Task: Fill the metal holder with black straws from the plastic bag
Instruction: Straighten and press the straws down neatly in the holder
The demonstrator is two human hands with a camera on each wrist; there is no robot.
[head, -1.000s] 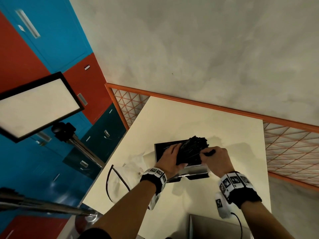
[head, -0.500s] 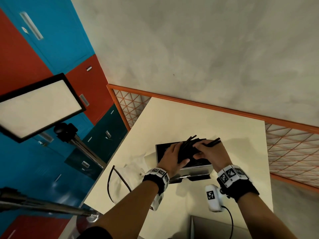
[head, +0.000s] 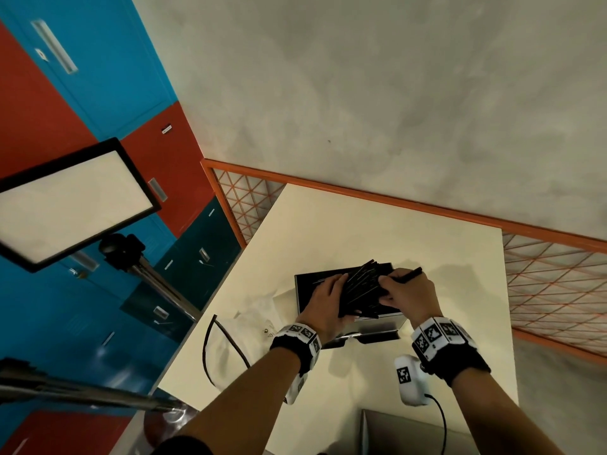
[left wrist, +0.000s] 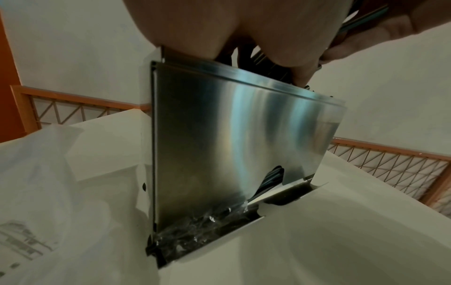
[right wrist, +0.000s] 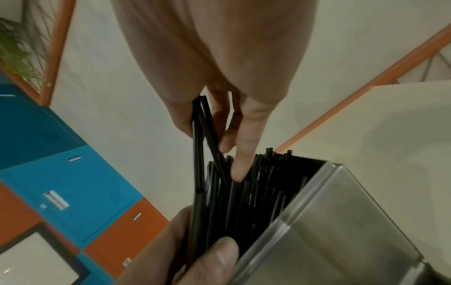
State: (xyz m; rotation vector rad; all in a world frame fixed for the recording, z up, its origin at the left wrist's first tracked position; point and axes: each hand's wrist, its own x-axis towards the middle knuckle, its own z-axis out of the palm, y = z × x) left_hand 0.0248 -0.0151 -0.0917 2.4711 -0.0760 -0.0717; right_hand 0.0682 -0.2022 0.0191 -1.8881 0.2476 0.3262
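The metal holder (head: 368,326) stands on the white table (head: 361,231), its top open. A bundle of black straws (head: 363,292) lies slanted in that opening. My left hand (head: 336,302) grips the bundle's left side, fingers on top and thumb (right wrist: 219,254) underneath. My right hand (head: 386,290) pinches a few straws (right wrist: 202,135) at the bundle's right side, and one end pokes out past the knuckles. Its forefinger (right wrist: 240,164) presses down among the straw ends. More straws (left wrist: 270,181) show through the cut-out low in the holder's steel front (left wrist: 244,144). The plastic bag (head: 253,326) lies crumpled left of the holder.
A black cable loop (head: 223,349) lies on the bag near the table's left edge. A grey box (head: 410,435) sits at the near edge. A light panel on a stand (head: 65,201) rises at the left, and an orange mesh fence (head: 555,290) runs behind and to the right.
My right hand has moved left onto the bundle. The straws, held up in a fanned clump a second ago, now lie lower and more spread across the holder's opening.
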